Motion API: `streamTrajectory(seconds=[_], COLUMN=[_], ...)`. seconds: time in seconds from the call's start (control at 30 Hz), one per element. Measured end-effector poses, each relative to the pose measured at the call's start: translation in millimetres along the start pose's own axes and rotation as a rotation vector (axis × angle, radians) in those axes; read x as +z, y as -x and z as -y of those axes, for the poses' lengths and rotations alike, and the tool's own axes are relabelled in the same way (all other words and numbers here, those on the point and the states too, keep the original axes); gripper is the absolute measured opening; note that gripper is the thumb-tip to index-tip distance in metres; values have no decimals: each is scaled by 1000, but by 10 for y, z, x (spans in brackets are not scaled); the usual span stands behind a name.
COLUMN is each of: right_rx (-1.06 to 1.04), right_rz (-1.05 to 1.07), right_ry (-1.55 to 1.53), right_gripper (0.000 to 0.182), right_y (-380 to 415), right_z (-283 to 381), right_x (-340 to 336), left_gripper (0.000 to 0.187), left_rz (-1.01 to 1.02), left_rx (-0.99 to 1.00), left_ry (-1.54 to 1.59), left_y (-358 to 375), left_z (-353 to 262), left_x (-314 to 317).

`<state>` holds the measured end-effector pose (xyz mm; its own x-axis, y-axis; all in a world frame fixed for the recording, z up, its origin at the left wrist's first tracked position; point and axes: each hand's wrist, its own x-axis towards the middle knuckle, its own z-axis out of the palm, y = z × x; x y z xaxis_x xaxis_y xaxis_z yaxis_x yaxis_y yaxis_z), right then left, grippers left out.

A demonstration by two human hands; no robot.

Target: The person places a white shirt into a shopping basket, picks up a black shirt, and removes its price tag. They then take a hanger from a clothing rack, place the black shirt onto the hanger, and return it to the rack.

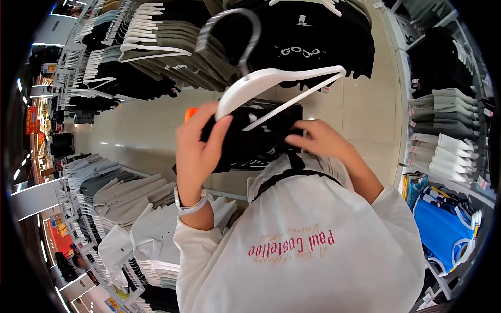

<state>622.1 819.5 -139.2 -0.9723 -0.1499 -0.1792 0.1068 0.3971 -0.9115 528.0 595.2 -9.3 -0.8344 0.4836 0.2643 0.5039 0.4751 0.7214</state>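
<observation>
A white clothes hanger (261,83) with a metal hook is tilted in front of me. My left hand (201,143) is closed on its left end, thumb and fingers pinching it. Black cloth, apparently a black garment (245,148), hangs below the hanger beside that hand. To the right, my right hand (321,140) has thumb and fingertips closed at the edge of the dark cloth, below the hanger's bar. The hanger's right end sticks out bare. Behind the cloth, a black basket or cart (255,166) is partly hidden.
Racks of olive shirts (182,57) and black T-shirts (308,44) stand ahead. Pale shirts (151,224) hang at lower left. Along the right are shelves with folded white garments (443,151) and blue clothing (443,219). Tiled floor (365,115) runs between them.
</observation>
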Motion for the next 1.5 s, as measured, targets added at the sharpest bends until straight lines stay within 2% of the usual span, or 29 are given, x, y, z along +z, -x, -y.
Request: streamTrajectory(seconds=[0.03, 0.1, 0.13, 0.2, 0.23, 0.3, 0.33, 0.4, 0.43, 0.5, 0.6, 0.67, 0.73, 0.77, 0.83, 0.87, 0.93, 0.97, 1.0, 1.07, 1.13, 1.2, 1.27, 1.33, 1.4, 1.43, 1.47, 1.5], right_rx=[-1, 1, 34, -52, -52, 2, 2, -159, -86, -78, -75, -75, 43, 43, -137, -137, -325, -410, -408, -613, -635, -676, -512, -798, -709, -628, -632, -495], right_rz=[0, -5, 41, -83, -88, -487, -485, -273, -320, -315, -320, -331, -539, -536, -828, -830, -846, -850, -855, -975, -981, -848, -344, -220, -316, -414, -416, -269], right_ry=[0, -359, -431, -1019, -1017, -1531, -1532, -1471, -1452, -1402, -1307, -1260, -1230, -1228, -732, -732, -477, -444, -444, -274, -332, -258, -239, -195, -163, -22, -17, 147], right_gripper=[28, 34, 48, 70, 70, 86, 86, 85, 79, 76, 72, 69, 63, 63, 59, 59, 57, 53, 53, 48, 42, 28, 10, 34, 54, 50, 50, 38], right_y=[11, 33, 88, 74, 91, 103, 96, 85, 95, 118, 136, 153, 151, 140, 133, 170, 280, 321, 329, 337, 392, 409, 567, 454, 396, 347, 331, 340], right_z=[-120, -355, -387, -463, -360, -85, -164, -330, -295, -250, -233, -192, -95, -32, 88, 84, 56, 102, 142, 201, 260, 402, 634, 905, 885, 826, 701, 539], right_x=[-59, -146, -254, -287, -318, -378, -391, -445, -478, -504, -442, -389, -357, -354, -387, -439, -573, -636, -686, -769, -814, -815, -702, -622, -654, -659, -706, -777], left_gripper=[13, 12, 12, 11, 10, 10, 10, 11, 12, 14, 16, 18, 21, 22, 29, 33, 33, 33, 30, 28, 25, 19, 20, 20, 21, 22, 23, 22], left_rz=[3, 42, 82, 65, 78, 85, 101, 116, 124, 131, 30, -128, -134, -192, -310, -378, -427, -422, -421, -415, -328, -227, -163, -189, -220, -218, -217, -217], left_rx=[-53, -80, -108, -92, -112, -133, -120, -107, -91, -72, -43, -56, -37, 2, 51, 98, 126, 128, 123, 119, 229, 201, 189, 246, 303, 292, 285, 286], left_ry=[106, 147, 190, 245, 245, 243, 249, 255, 253, 251, 142, 156, 161, 150, 107, 10, 132, 132, 146, 163, 35, -35, -27, 20, 65, 78, 92, 86], left_y=[46, 122, 160, 239, 269, 298, 314, 323, 312, 310, 315, 280, 260, 274, 325, 369, 396, 408, 415, 400, 377, 319, 272, 259, 257, 262, 251, 230], left_z=[13, 113, 156, 201, 228, 232, 220, 208, 210, 192, 155, 89, 22, 17, 18, 60, -8, -3, 8, 27, 57, -29, -65, -35, -8, -1, 2, -10], left_x=[-57, -157, -165, -151, -179, -200, -190, -161, -142, -96, -47, -64, -139, -177, -295, -357, -443, -491, -536, -535, -459, -388, -345, -312, -300, -302, -298, -290])
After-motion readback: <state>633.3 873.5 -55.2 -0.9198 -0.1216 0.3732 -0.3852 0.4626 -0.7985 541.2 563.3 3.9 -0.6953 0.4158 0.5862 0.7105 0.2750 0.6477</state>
